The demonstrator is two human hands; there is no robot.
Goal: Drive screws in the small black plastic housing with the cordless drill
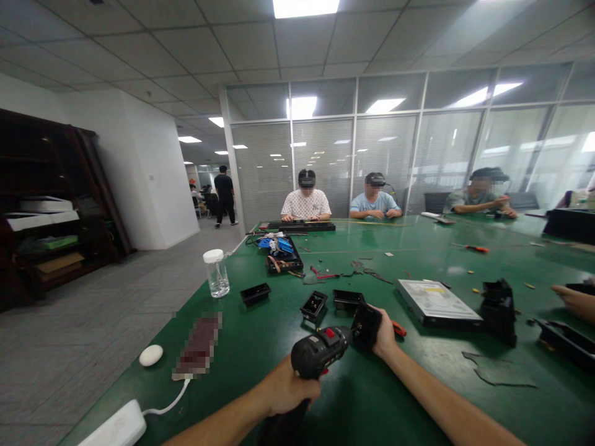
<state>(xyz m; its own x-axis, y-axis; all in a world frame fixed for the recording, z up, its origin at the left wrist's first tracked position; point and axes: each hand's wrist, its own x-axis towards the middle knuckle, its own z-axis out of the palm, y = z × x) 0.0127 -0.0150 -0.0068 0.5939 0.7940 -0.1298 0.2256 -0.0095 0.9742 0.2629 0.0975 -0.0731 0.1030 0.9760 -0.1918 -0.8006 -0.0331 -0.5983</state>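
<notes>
My left hand is wrapped round the grip of a black cordless drill with red switches. The drill points right, its tip meeting a small black plastic housing. That housing is tilted up off the green table in my right hand, whose fingers grip its right side; most of them are hidden behind it. Three similar black housings lie just beyond: one at the left, one in the middle and one behind the held piece. An orange-handled tool shows partly past my right wrist.
Left on the green table are a clear jar, a phone on a white cable and a white oval case. A disc drive lies right. Co-workers sit opposite; another person's hand reaches in at right.
</notes>
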